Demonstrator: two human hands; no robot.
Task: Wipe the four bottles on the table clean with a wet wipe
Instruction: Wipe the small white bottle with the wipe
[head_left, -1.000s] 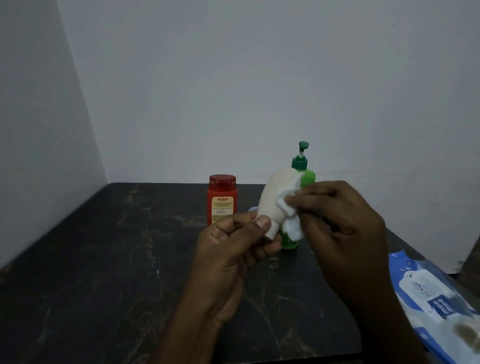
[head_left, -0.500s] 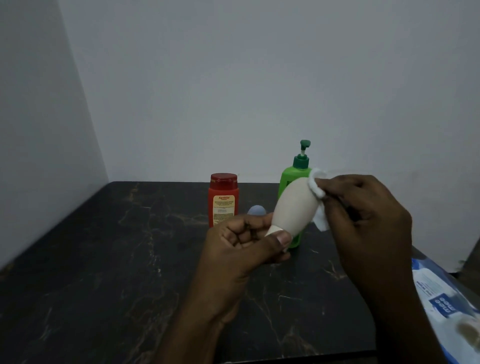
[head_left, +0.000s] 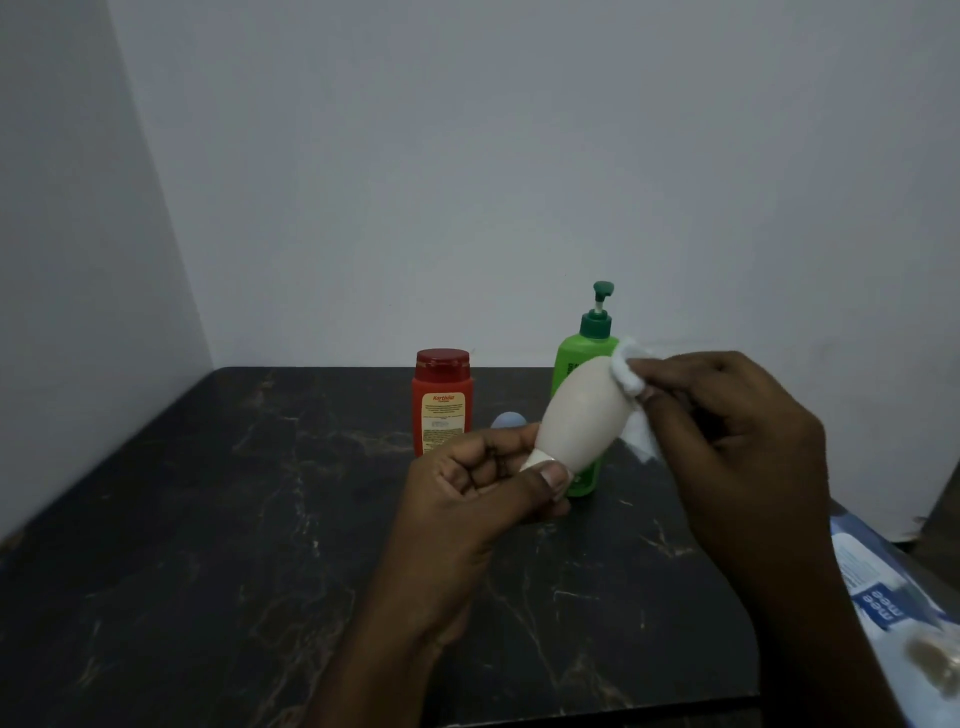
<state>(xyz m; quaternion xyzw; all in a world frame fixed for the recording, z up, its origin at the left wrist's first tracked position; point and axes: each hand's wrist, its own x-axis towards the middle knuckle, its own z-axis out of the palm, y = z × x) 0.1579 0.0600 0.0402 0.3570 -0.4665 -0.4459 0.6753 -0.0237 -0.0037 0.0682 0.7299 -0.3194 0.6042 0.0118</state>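
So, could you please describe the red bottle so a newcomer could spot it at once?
Look toward the far edge of the dark marble table. The red bottle stands upright there, left of the green pump bottle. It alone has a flat red cap and a yellow label.

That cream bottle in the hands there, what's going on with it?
A person is cleaning it. The left hand grips the cream bottle by its narrow end, holding it tilted above the dark table. The right hand presses a white wet wipe against the bottle's wide end. A red bottle and a green pump bottle stand upright behind, and a small pale blue object is mostly hidden. A wipes pack lies at the right edge.
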